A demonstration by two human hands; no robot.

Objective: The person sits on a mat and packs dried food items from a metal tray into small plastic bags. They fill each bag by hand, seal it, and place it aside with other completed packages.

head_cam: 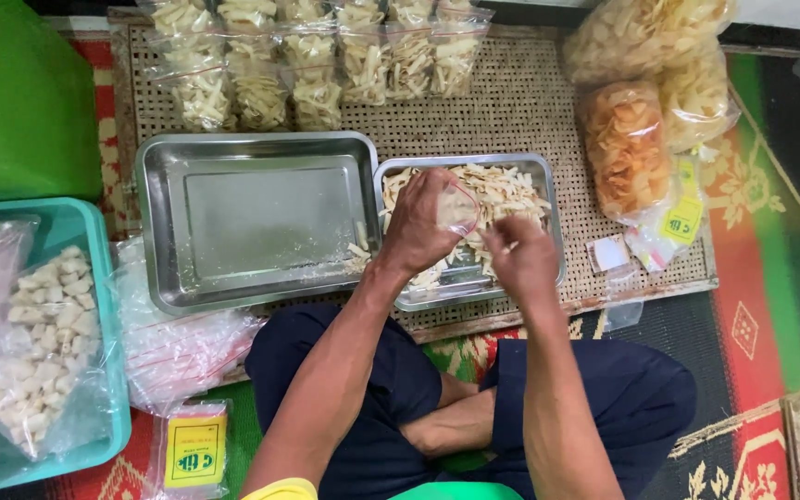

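My left hand (421, 222) holds a small clear plastic bag (458, 206) part-filled with pale snack sticks, above a small steel tray (548, 176) heaped with the same sticks. My right hand (522, 259) hovers just to the right of the bag, fingers pinched together over the tray; what it pinches cannot be made out. A larger steel tray (252, 222), nearly bare with a few sticks at its right edge, lies to the left.
Rows of filled small bags (317, 56) lie at the back of a woven mat (530, 102). Big bags of chips (627, 148) sit at right. A teal tub (85, 231) with bagged pale chunks stands left, with loose plastic bags (178, 343) beside it.
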